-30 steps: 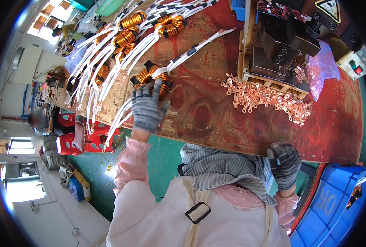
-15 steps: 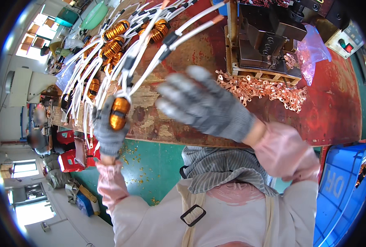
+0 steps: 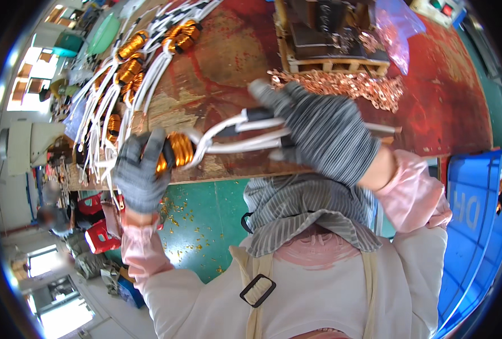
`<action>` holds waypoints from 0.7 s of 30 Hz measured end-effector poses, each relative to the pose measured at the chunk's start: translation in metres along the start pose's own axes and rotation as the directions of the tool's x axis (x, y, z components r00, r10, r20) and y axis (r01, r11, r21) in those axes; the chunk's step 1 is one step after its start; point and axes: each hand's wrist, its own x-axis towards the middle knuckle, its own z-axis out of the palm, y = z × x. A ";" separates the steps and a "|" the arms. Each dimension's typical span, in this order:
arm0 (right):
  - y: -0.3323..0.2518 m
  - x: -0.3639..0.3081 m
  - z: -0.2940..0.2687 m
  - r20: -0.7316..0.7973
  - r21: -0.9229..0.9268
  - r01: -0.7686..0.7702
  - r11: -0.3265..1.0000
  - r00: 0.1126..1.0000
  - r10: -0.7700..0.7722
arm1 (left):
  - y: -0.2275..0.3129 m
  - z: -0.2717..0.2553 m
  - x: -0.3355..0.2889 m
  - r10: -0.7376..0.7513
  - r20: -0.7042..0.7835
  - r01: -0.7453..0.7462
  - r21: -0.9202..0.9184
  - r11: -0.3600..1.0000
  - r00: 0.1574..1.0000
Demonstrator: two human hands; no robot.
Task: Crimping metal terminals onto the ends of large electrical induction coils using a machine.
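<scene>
My left hand (image 3: 141,166), in a grey knit glove, is closed around a copper-wound coil (image 3: 180,149) at the table's front edge. White leads (image 3: 234,135) with black sleeves run rightward from the coil into my right hand (image 3: 330,127). That hand, gloved too, lies across the leads with its fingers on the far side and the thumb on the near side. Its fingertips are blurred, and the palm hides part of the leads. One lead end sticks out beyond the wrist.
More copper coils (image 3: 129,70) with white leads are heaped at the far left of the worn red table (image 3: 234,51). Copper terminals (image 3: 347,87) lie piled before a dark machine (image 3: 327,39) on a wooden base. A blue crate (image 3: 471,209) stands at right.
The coil's leads have swung from pointing away to pointing right. My right hand, spread beside them before, now lies over them. The head view has shifted slightly.
</scene>
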 end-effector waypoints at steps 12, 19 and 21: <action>0.081 -0.058 0.013 0.395 0.367 -0.429 0.825 0.875 0.280 | 0.007 0.050 0.105 0.276 0.414 -0.226 -0.165 0.960 0.868; 0.086 -0.080 0.012 0.404 0.320 -0.418 0.850 0.872 0.277 | 0.072 0.113 0.107 0.184 0.502 -0.075 -0.230 0.970 0.845; 0.092 -0.091 -0.002 0.579 0.541 -0.603 0.586 0.773 0.260 | 0.067 0.124 0.101 0.208 0.438 -0.097 -0.263 0.960 0.874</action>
